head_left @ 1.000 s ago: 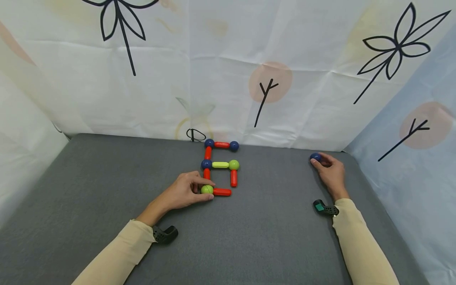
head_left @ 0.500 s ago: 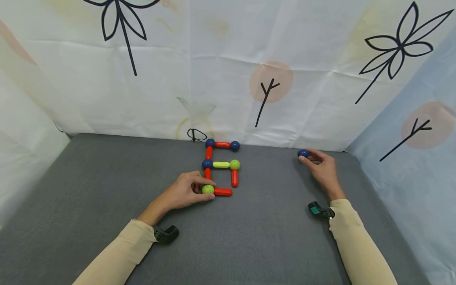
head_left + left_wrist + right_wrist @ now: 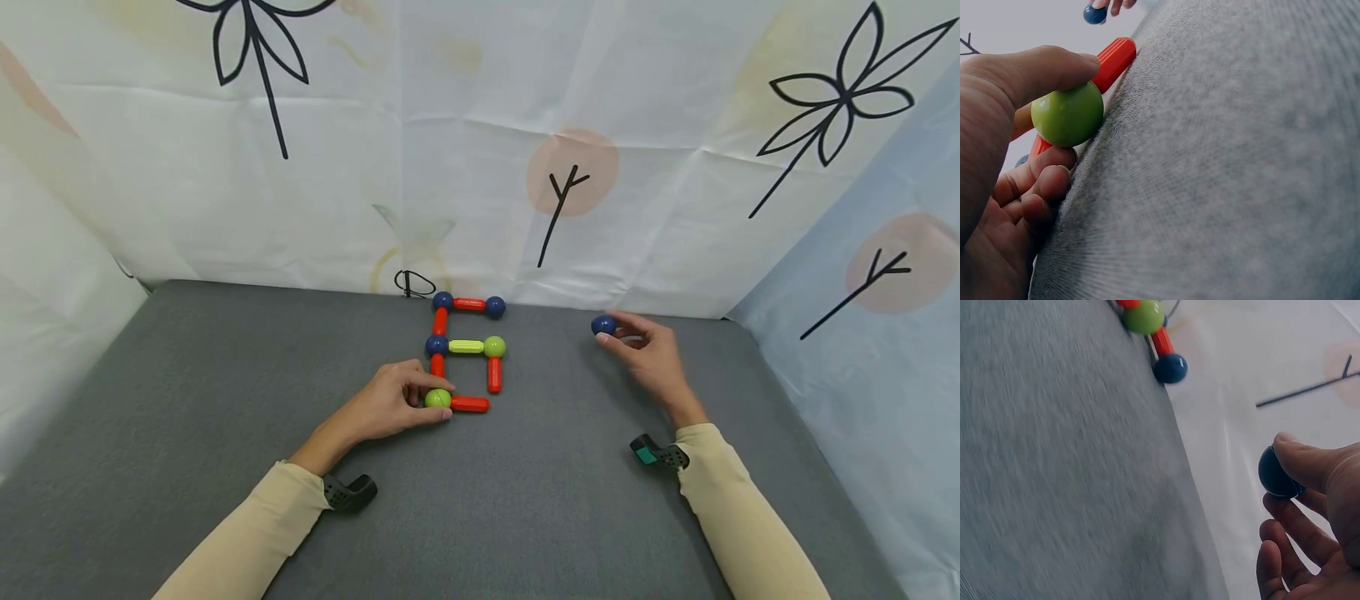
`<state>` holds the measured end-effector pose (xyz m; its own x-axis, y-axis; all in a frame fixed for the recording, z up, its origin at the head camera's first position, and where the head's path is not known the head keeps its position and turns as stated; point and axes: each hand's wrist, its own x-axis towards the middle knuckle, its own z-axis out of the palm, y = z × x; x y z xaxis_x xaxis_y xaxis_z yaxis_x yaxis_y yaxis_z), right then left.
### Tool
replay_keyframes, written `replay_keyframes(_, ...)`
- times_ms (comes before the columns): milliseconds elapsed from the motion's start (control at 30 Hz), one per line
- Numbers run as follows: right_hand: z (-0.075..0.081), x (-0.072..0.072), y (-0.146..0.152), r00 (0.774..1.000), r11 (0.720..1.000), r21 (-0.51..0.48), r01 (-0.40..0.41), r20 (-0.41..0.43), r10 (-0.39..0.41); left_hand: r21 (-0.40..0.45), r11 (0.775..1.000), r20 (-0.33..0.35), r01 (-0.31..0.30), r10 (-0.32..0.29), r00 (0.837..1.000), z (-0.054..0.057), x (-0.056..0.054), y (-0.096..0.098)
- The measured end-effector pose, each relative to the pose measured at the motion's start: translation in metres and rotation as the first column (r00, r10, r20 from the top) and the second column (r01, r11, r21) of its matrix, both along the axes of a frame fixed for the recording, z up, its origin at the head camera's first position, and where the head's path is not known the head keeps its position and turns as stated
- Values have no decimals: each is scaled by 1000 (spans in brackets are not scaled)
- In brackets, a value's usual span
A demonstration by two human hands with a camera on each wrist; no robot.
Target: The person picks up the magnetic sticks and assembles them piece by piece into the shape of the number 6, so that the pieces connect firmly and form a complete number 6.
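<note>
On the grey surface lies a figure of balls and rods joined end to end. My left hand [image 3: 390, 402] holds its lower-left green ball [image 3: 438, 399] between thumb and fingers, seen close in the left wrist view. A red rod [image 3: 471, 404] runs right from that ball. Another red rod [image 3: 494, 376] hangs down from a second green ball [image 3: 494, 347], its lower end apart from the bottom rod. To the right, my right hand [image 3: 651, 358] pinches a loose blue ball [image 3: 603, 326]; the right wrist view shows this blue ball [image 3: 1277, 473] between thumb and fingertips, off the surface.
The figure's upper part has a yellow-green rod [image 3: 466, 347], a blue ball [image 3: 437, 346] at mid-left and a blue ball [image 3: 495, 307] at the top right. Behind the grey table [image 3: 555, 500] hangs a white printed cloth [image 3: 465, 167], close to the figure's top.
My right hand has moved left with the blue ball, from near the right edge of the table towards the figure. The left hand stays on the green ball.
</note>
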<state>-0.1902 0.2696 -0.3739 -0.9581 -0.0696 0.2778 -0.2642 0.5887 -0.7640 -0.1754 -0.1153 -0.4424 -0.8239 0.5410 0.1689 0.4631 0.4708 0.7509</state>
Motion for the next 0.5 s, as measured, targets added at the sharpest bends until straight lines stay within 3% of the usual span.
replay_keyframes(100, 5, 4, -10, 1000, 1000, -11, -25, 2, 25, -1, 1000, 4, -1, 1, 1000, 0, 0, 0)
replay_keyframes(500, -1, 7, -33, 993, 993, -50, -106, 36, 108, -16, 1000, 2, -7, 7, 1000, 1, 1, 0)
